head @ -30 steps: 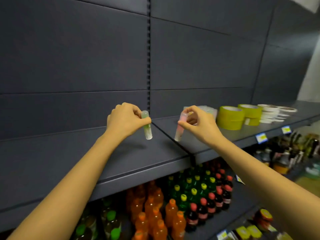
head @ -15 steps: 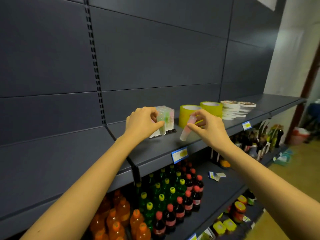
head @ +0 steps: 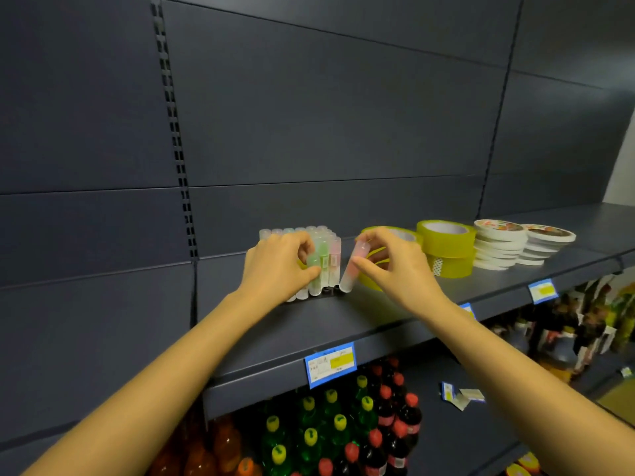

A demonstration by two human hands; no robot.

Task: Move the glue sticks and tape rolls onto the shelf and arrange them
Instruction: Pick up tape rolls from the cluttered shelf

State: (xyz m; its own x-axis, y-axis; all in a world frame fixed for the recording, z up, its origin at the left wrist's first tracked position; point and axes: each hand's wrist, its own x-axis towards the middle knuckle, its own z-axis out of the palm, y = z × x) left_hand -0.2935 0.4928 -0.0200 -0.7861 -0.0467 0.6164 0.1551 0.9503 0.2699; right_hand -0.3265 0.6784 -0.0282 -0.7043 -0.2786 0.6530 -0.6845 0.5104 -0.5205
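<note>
A cluster of translucent glue sticks (head: 326,238) stands upright on the dark shelf (head: 343,321). My left hand (head: 278,266) holds a green glue stick (head: 314,274) at the front of that cluster, its base on the shelf. My right hand (head: 395,266) pinches a pink glue stick (head: 354,269), tilted, its lower end touching the shelf just right of the cluster. Yellow tape rolls (head: 446,249) are stacked to the right, one partly hidden behind my right hand. Flat white tape rolls (head: 498,245) lie in two piles further right.
Blue-and-yellow price tags (head: 330,364) hang on the shelf's front edge. Several soda bottles (head: 343,431) with yellow and red caps fill the shelf below. Loose paper tags (head: 460,396) lie on that lower shelf. Dark back panels rise behind the shelf.
Both hands have carried their glue sticks rightwards along the shelf to the standing cluster. The green stick now rests against the cluster and the pink one touches down beside it.
</note>
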